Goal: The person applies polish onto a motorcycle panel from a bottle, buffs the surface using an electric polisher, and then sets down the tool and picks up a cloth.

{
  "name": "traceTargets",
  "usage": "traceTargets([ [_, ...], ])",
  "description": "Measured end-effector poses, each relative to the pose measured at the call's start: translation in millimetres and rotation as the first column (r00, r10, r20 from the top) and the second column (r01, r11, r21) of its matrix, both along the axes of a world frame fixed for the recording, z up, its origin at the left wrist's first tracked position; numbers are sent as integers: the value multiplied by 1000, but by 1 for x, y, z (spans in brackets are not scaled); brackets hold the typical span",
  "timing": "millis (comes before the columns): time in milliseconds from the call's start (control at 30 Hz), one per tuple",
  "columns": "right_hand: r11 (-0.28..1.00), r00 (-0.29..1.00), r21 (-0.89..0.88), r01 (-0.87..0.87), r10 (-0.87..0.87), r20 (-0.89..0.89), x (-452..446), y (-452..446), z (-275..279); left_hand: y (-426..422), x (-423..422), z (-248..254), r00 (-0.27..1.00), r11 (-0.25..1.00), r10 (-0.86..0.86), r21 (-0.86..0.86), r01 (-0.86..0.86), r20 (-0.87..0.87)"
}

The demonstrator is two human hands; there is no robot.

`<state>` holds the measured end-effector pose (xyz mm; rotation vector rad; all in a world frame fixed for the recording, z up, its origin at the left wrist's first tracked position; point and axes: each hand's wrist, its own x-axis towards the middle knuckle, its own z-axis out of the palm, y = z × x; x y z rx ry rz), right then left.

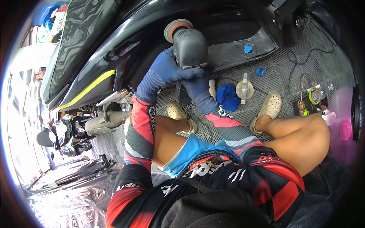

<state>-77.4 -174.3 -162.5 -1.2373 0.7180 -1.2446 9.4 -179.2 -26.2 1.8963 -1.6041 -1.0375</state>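
Both of my hands wear dark blue knit gloves and are closed on a black power polisher [191, 47]. My left hand [162, 72] wraps its body from the left side. Lower down, my right hand [198, 88] grips it near the handle, with the fingers partly hidden behind the tool. The round polishing pad [175, 28] faces the glossy black side panel [133, 43] of a motorcycle; whether it touches cannot be made out. A grey, dusty footboard panel [243, 49] lies right of the polisher, with a small blue lump [248, 49] on it.
On the ribbed mat are a blue cloth [227, 98], a clear bottle [244, 89] over a round pad, and another blue lump [261, 71]. A black cord [300, 62] loops at right. Nearby stand a pink translucent container [344, 114] and a motorcycle exhaust [106, 123].
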Motion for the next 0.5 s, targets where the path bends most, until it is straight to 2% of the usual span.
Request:
traceTargets([
  [67, 1000, 1000, 7, 1, -1, -29, 7, 9, -4, 12, 5, 3, 998, 999, 52, 4, -52, 22],
  [167, 993, 994, -65, -96, 91, -65, 2, 15, 10, 28, 13, 9, 994, 997, 78, -10, -78, 81],
  [233, 964, 945, -54, -259, 241, -220, 0, 18, 20, 37, 19, 10, 992, 996, 89, -27, -87, 86],
  [267, 962, 943, -59, -267, 248, -220, 5, 21, 16, 41, 22, 10, 992, 996, 86, -39, -83, 90],
  [333, 981, 986, -120, -156, 148, -73, 16, 28, 6, 47, 25, 7, 993, 993, 110, -38, -108, 40],
  [367, 979, 985, -120, -162, 154, -75, 17, 29, 8, 48, 24, 6, 992, 992, 126, -31, -126, -11],
  [433, 997, 998, -54, -61, 62, 22, 18, 29, 12, 47, 22, 9, 993, 993, 114, -34, -115, -29],
  [500, 994, 996, -73, -87, 86, -4, 16, 25, 11, 45, 20, 11, 994, 994, 100, -36, -102, -46],
])
